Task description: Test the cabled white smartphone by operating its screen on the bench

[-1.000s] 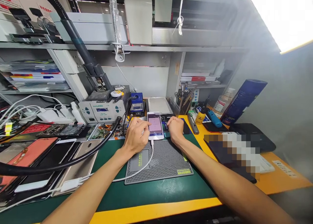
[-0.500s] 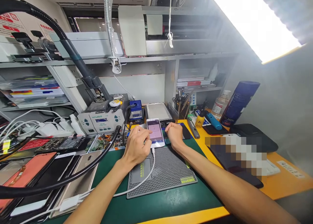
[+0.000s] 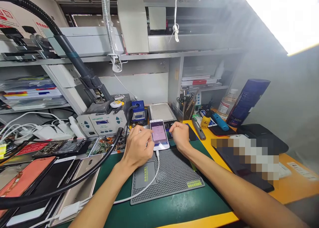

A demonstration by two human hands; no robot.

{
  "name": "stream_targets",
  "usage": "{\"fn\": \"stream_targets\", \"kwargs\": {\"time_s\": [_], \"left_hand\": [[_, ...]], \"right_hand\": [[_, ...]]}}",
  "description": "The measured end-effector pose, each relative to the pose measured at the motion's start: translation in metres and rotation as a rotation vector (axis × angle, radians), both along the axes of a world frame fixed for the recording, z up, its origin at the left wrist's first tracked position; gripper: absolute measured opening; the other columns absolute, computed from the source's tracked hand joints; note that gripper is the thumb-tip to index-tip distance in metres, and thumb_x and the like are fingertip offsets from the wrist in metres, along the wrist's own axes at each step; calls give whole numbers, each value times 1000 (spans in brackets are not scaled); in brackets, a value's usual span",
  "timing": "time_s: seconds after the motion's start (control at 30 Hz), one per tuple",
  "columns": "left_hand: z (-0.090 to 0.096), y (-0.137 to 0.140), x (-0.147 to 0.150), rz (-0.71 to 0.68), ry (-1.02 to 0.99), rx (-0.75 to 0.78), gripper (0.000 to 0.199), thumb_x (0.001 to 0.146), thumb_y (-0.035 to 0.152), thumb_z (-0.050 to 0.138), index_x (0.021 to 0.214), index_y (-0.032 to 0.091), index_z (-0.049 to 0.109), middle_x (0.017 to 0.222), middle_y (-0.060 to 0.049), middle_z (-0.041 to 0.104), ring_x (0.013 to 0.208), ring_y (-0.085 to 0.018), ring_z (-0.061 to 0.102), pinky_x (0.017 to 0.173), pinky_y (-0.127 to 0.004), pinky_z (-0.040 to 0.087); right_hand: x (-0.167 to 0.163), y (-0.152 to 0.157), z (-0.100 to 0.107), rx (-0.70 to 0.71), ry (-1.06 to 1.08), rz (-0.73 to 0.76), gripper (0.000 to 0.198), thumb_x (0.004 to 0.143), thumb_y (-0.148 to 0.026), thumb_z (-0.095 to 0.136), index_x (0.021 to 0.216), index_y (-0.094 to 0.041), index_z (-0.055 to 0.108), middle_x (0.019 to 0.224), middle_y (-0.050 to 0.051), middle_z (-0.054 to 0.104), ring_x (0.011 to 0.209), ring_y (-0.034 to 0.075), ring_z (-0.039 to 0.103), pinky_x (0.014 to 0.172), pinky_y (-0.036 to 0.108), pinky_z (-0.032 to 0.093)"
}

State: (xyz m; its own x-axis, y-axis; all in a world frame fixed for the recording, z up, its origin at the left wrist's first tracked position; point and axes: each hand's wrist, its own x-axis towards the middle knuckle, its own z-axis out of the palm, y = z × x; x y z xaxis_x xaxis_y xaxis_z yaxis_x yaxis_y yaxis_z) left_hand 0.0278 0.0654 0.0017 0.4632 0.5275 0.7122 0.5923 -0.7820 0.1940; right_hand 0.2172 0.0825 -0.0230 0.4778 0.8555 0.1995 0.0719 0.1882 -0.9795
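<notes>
A white smartphone (image 3: pixel 159 135) leans slightly back beyond the grey mat, its screen lit in pale pink. From its lower edge a white charging cable (image 3: pixel 157 166) curves over the mat. My left hand (image 3: pixel 140 143) is at the phone's left side, fingers curled, the index fingertip by the screen's left edge; I cannot tell whether it touches. To the phone's right, my right hand (image 3: pixel 180 135) is closed in a loose fist, thumb side towards the phone. Nothing shows in either hand, though both palms are hidden.
Under my wrists lies the grey textured mat (image 3: pixel 171 176). Several phones (image 3: pixel 32 178) lie at the left, crossed by a black hose (image 3: pixel 74 185). A soldering station (image 3: pixel 102 121) stands behind. At the right are a yellow bottle (image 3: pixel 205 121), a blue tool (image 3: pixel 220 122) and a clear bottle (image 3: pixel 227 105).
My left index finger has drawn back from over the screen to its left edge. My right hand stays in a fist beside the phone. The whole view has shifted slightly.
</notes>
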Motion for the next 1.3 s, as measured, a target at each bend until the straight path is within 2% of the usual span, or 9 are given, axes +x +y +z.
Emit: {"fn": "stream_targets", "kwargs": {"time_s": [0.2,0.57,0.67,0.77,0.9,1.0,1.1,1.2,1.3], "left_hand": [[-4,1,0,-18,29,-27,17,78,7,50,68,21,48,100,-8,74,93,-27,55,82,-46,44],[-5,-3,5,-43,59,-88,17,77,8,52,68,22,48,100,-8,73,93,-27,53,82,-45,44],[-5,-4,6,-29,54,-76,17,76,8,51,68,22,48,103,-8,73,94,-27,53,83,-46,44],[-5,-2,5,71,-25,-126,15,80,10,48,70,22,49,95,-9,72,95,-27,57,82,-43,46],[-5,5,5,227,-208,-421,13,82,15,46,82,21,58,92,-9,71,91,-26,62,81,-42,48],[-4,10,8,211,-453,-791,25,79,20,51,101,18,62,100,-11,73,84,-24,66,77,-38,52],[-2,12,13,144,-758,-1111,41,73,21,54,113,14,60,101,-13,72,78,-22,69,66,-33,54],[1,12,16,54,-981,-1246,51,70,20,55,120,10,56,91,-11,72,69,-20,69,65,-32,55],[2,11,16,-4,-1055,-1287,57,70,20,56,125,8,55,86,-11,71,70,-20,69,65,-30,55]], "right_hand": [[-2,-2,4,63,-64,2,20,46,-21,38,44,-19,58,47,0,48,52,13,40,53,26,29],[-8,-1,-5,5,-56,40,19,49,-21,38,45,-20,56,47,0,49,52,14,43,55,27,32],[-3,1,-6,-1,-63,-5,19,54,-21,40,55,-19,59,58,1,57,59,16,51,58,27,36],[1,2,-3,-85,-118,-69,26,65,-24,45,83,-19,64,80,4,66,74,20,59,67,30,42],[-6,-8,6,-204,-294,-30,47,76,-39,56,116,-14,57,115,16,62,104,29,60,91,41,46],[-19,-22,9,-219,-470,49,74,76,-46,64,137,-10,46,135,24,49,118,36,55,102,50,41],[-28,-32,8,-153,-555,109,86,70,-45,72,144,-13,40,138,24,45,133,40,45,107,51,38],[-32,-36,5,-147,-589,152,94,66,-43,76,146,-13,37,136,23,46,135,40,43,108,50,39],[-35,-37,3,-168,-627,170,99,65,-45,78,148,-11,36,136,25,47,131,43,46,105,53,41]]}}
